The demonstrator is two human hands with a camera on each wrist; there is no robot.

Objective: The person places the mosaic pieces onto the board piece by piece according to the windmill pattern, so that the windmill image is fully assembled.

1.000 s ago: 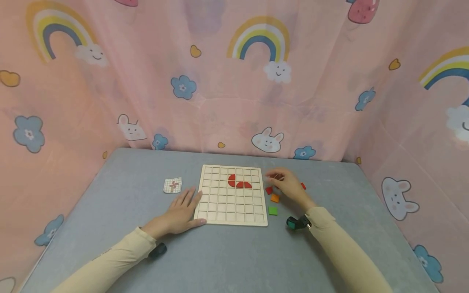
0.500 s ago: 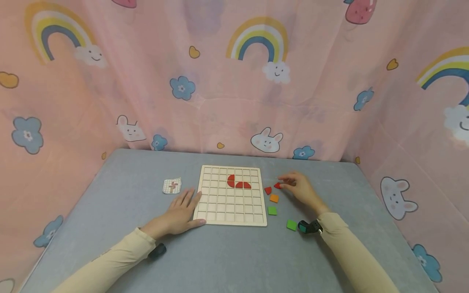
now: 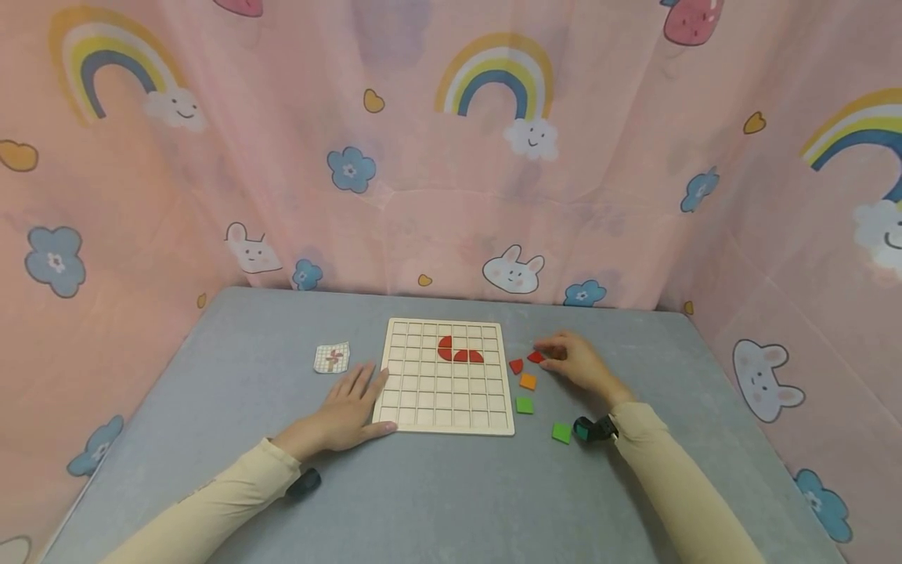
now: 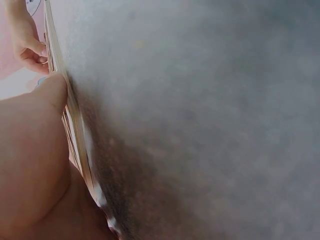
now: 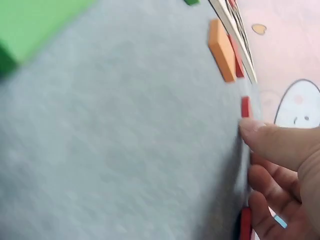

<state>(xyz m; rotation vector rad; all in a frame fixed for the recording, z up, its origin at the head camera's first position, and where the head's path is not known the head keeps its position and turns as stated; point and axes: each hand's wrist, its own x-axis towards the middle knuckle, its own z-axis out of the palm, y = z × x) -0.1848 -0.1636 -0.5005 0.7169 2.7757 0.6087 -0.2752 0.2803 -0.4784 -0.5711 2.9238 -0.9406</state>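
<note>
- The left hand lies at the near left corner of the wooden grid board, fingers straight and fanned wide, pinching nothing; the thumb reaches the corner and the fingertips meet the left side.
- The right hand is past the board's right edge, thumb and forefinger drawn narrow, pinching a small red piece low at the tabletop.
- That pinched piece sits to the right of the board, well apart from the left hand.
- Between it and the board is a loose red piece, near the edge.
- An orange piece lies just nearer to the person, then a green square.
- A second green square rests beside the black wrist device on the right arm.
- From the right wrist, another red block shows right by the lower fingers.
- Red curved shapes are set in the upper part of the board's grid.
- A small printed card lies left of the board.
- All this is on a grey tabletop, before a pink curtain with rainbows and rabbits.
</note>
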